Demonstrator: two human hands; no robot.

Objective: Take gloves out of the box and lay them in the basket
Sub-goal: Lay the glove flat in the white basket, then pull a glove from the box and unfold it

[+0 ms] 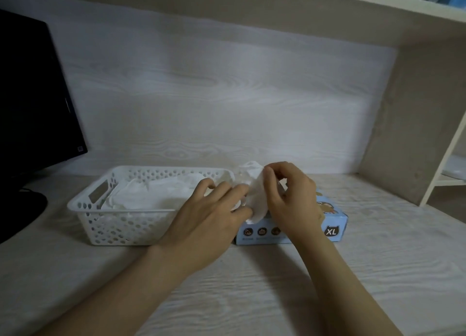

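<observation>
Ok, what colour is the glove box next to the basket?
The box is light blue, with dark round icons and a black XL badge; head view.

Your left hand (209, 209) and right hand (290, 199): both bare. Left forearm (126, 285) and right forearm (343, 285) likewise bare along all their visible length, down to the frame's lower edge. Fingernails too blurred to describe.

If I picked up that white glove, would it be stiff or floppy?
Probably floppy: the glove hangs crumpled and drooping where the right hand pinches it. Likely very light too, since fingertips alone hold it up. The gloves in the basket lie in soft folds, so it should slump likewise.
</observation>
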